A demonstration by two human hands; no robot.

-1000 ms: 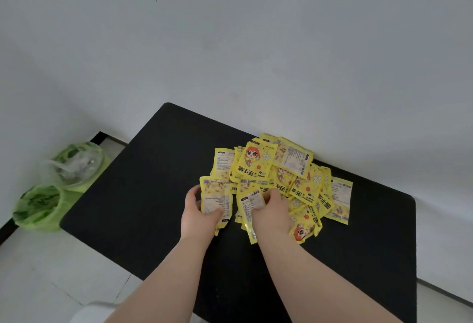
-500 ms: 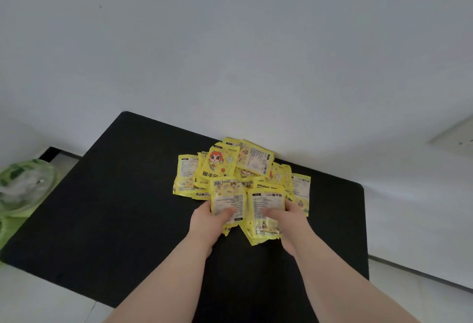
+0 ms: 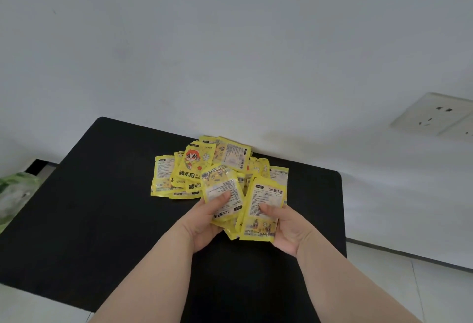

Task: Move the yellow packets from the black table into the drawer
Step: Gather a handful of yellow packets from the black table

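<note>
A pile of yellow packets [image 3: 194, 171] lies at the far middle of the black table [image 3: 102, 207], close to the wall. My left hand [image 3: 207, 220] grips a small stack of packets [image 3: 224, 192], thumb on top, lifted above the table. My right hand [image 3: 284, 225] grips another stack of packets [image 3: 261, 210], back label facing me, also raised. The two held stacks touch each other. No drawer is in view.
A white wall stands right behind the table, with a wall socket [image 3: 435, 115] at the right. A green plastic bag [image 3: 15, 194] sits on the floor to the table's left. White floor tiles [image 3: 422, 284] show at the right.
Both hands have closed on stacks of packets and lifted them off the pile toward me. The view has shifted to the right, bringing the socket into sight.
</note>
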